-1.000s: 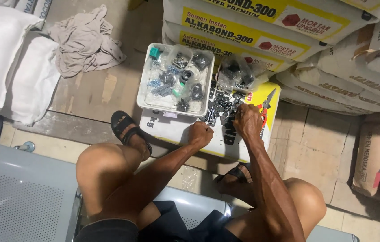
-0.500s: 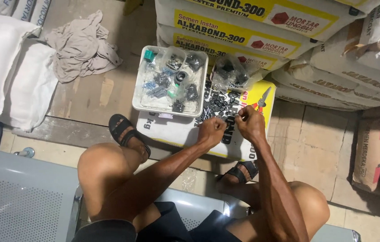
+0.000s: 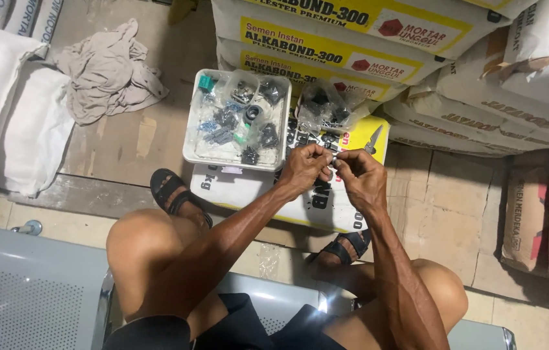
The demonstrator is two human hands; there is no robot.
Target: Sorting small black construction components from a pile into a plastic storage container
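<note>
stacked white cement sacks with yellow label bands (image 3: 378, 39) fill the top, brown paper sacks (image 3: 546, 220) stand at right. one white and yellow sack (image 3: 248, 188) lies flat on the floor, bearing a clear plastic tray of small bagged hardware (image 3: 190, 152). above this sack the left hand (image 3: 303, 170) and right hand (image 3: 362, 178) meet, fingertips pinching together a tiny pale part (image 3: 334, 157) (too small to identify), just beside the tray.

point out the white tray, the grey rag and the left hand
white tray (image 3: 189, 139), head view, on its left wall
grey rag (image 3: 107, 74), head view, middle of the crumpled cloth
left hand (image 3: 303, 170), head view, back of the hand
</note>
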